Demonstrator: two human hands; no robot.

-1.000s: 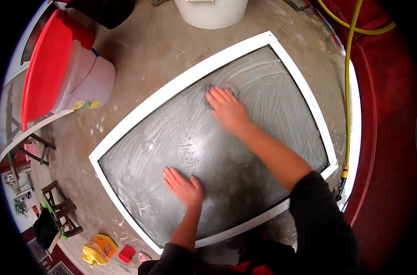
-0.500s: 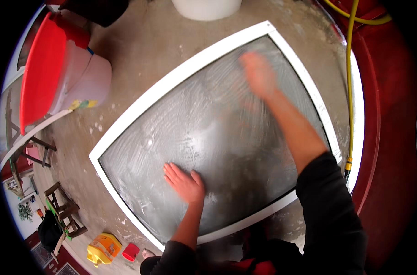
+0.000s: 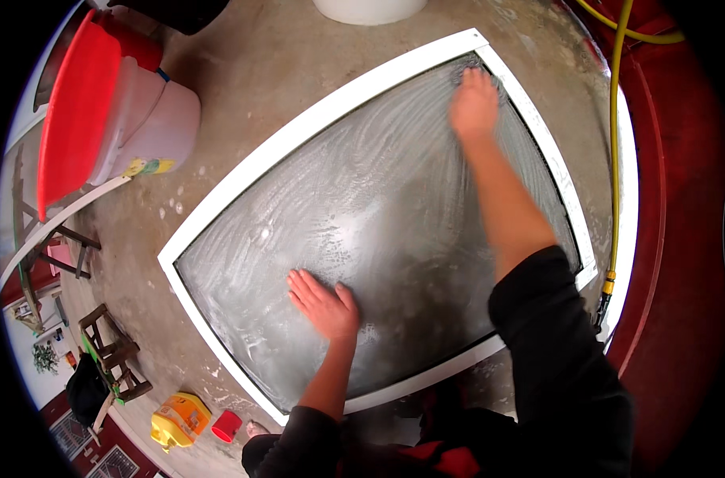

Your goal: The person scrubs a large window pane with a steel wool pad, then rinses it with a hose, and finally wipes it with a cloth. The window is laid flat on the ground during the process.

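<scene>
A framed pane [image 3: 378, 199] lies on the floor in front of me, its grey surface streaked with suds and its white frame [image 3: 267, 151] around it. My left hand [image 3: 324, 304] rests flat on the pane left of its middle, fingers stretched and thumb apart, holding nothing. Up at the far right corner, my right hand [image 3: 475, 103] presses on the pane with bent fingers. Something greyish shows at its fingertips, perhaps a scrubbing pad, but the hand covers most of it.
A translucent bucket [image 3: 163, 119] and a red basin [image 3: 72, 119] stand at the left. Near my feet are a yellow jug [image 3: 179, 421] and a red cup [image 3: 227, 426]. A yellow hose [image 3: 615, 159] runs along the right. A wooden stool [image 3: 114, 354] lies farther left.
My right hand has swept up and rightward to the pane's far corner. My left hand stays at about the same spot on the pane.
</scene>
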